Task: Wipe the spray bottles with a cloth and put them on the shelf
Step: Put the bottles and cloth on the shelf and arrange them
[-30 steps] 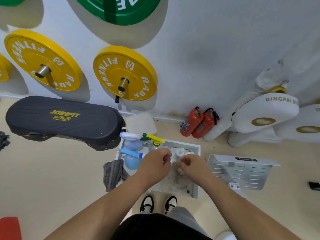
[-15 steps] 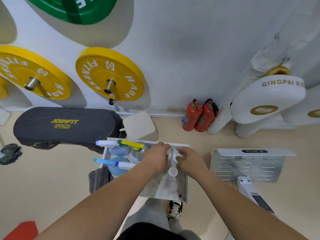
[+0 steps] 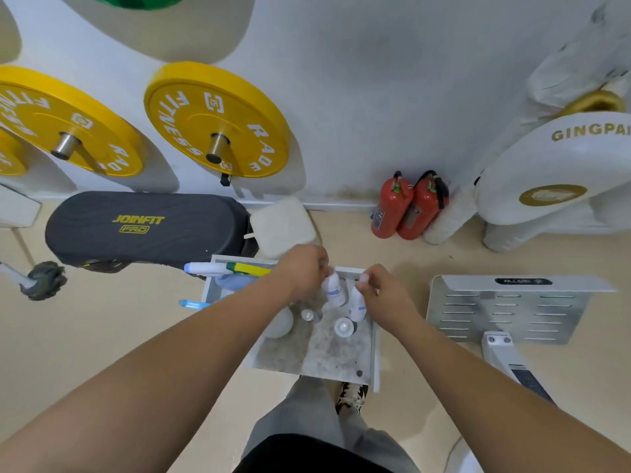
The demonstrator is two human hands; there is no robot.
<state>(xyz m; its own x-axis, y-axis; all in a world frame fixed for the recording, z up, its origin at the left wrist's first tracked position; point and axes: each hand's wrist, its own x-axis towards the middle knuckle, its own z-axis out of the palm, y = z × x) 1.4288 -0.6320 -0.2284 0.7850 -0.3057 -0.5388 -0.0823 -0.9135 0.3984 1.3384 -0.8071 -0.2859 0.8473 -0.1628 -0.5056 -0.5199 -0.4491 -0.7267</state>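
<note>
- The left hand (image 3: 304, 271) grips a tilted small white bottle (image 3: 333, 288) by its top.
- The right hand (image 3: 382, 291) grips a second small bottle (image 3: 356, 303) just beside it, both over the white shelf (image 3: 375, 353).
- Best to set each upright, clear of the two standing bottles (image 3: 343, 326) nearby.
- Open room lies toward the near rim; trigger sprays (image 3: 232, 269) crowd the far-left corner.
</note>
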